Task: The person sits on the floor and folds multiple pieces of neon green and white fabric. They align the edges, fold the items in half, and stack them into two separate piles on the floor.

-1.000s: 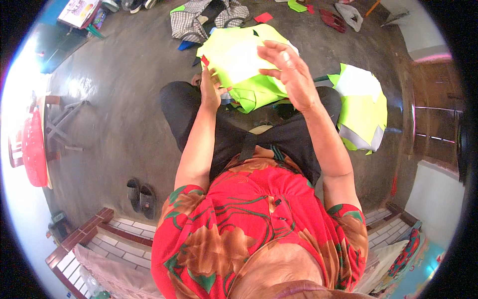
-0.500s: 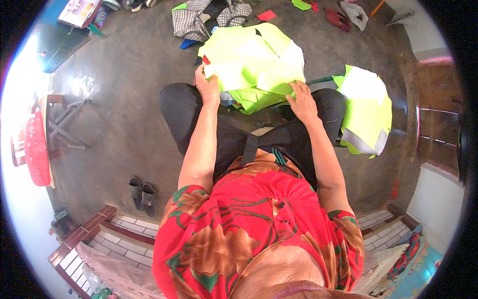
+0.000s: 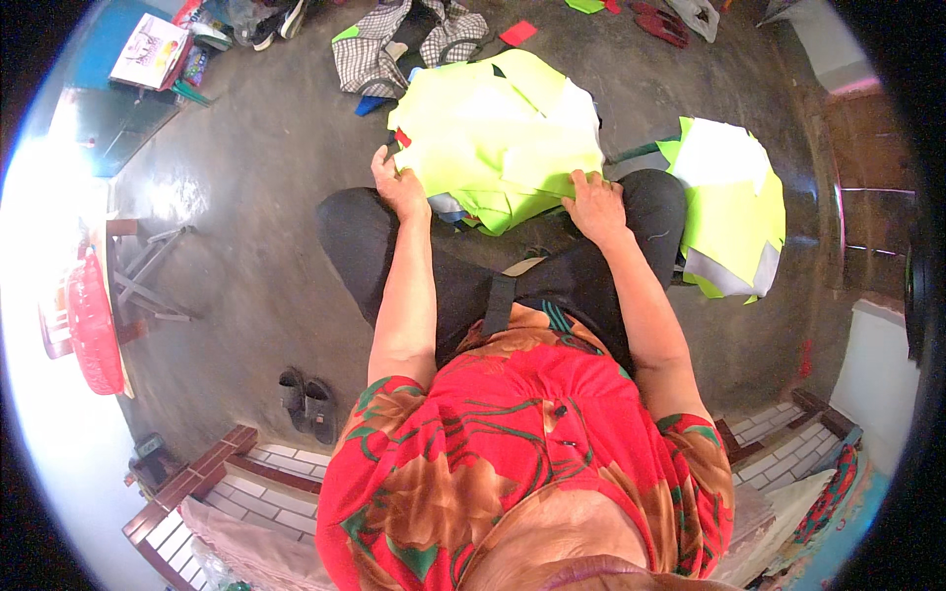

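A pile of neon yellow fabric pieces (image 3: 493,128) lies on the floor in front of my crossed legs. My left hand (image 3: 401,187) is at its near left edge, fingers bent and closed on the fabric beside a small red scrap (image 3: 402,139). At the near right edge my right hand (image 3: 597,207) has its fingertips curled over the cloth, pinching the border. Parts of the fingertips are hidden by the bright fabric. Beneath the near side, some grey-blue cloth (image 3: 448,207) peeps out.
Another neon yellow and grey fabric stack (image 3: 731,212) lies to the right of my knee. Checked cloth (image 3: 372,54) and a red scrap (image 3: 517,34) are beyond the pile. Dark slippers (image 3: 307,404) and a folding stand (image 3: 148,276) are to the left.
The near flap of the yellow fabric lies smoother, its front edge shifted. My right hand has moved slightly left and down; my left hand stays at its edge. The whole view has tilted a little.
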Available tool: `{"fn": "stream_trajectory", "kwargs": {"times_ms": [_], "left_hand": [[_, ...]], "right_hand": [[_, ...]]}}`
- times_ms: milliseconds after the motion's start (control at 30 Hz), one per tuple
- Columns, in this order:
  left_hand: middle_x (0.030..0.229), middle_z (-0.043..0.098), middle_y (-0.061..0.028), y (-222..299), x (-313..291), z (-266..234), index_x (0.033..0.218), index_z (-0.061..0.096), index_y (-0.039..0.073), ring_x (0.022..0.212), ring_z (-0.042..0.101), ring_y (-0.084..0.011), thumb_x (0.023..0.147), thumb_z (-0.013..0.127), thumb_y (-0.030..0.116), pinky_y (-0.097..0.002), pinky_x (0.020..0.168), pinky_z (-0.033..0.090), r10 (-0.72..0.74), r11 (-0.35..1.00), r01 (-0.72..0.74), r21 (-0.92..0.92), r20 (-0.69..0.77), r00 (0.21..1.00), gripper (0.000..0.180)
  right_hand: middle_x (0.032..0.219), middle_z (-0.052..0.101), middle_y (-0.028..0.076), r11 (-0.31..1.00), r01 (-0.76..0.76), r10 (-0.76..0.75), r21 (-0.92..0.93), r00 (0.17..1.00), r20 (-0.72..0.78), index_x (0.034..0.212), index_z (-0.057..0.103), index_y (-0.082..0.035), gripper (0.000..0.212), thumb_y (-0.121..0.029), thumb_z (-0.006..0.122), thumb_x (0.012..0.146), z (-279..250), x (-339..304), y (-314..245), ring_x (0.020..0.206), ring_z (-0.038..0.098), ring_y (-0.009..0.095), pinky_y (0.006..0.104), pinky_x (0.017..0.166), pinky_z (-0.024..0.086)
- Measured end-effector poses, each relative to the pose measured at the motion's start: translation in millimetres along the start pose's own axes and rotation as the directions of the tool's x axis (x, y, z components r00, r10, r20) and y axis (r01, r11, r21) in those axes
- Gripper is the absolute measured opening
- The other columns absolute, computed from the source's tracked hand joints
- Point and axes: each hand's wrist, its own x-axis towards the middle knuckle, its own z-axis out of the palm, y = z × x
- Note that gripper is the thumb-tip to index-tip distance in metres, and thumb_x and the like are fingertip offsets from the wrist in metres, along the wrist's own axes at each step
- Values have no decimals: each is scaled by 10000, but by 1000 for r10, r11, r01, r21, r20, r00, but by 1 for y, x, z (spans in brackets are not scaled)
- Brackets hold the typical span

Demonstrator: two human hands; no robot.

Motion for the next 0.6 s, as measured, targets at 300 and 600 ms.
{"fn": "stream_trajectory", "kwargs": {"times_ms": [300,600], "left_hand": [[1124,571,-124,-23,8,-7,1205,478,-7,1053,548,-220,745,602,-70,-316,936,409,134,970,-155,188,122,983,480],[953,616,-141,-23,9,-3,987,589,12,935,583,-306,699,718,72,-382,843,447,145,847,-139,514,30,989,322]], "right_hand": [[1016,557,213,999,-49,51,-21,994,93,1071,509,-55,394,-331,623,815,5,4,-3,960,578,363,479,893,376],[1043,563,195,999,-32,34,-26,995,95,1063,524,-51,392,-342,623,820,-1,3,-2,956,579,353,484,856,411]]}}
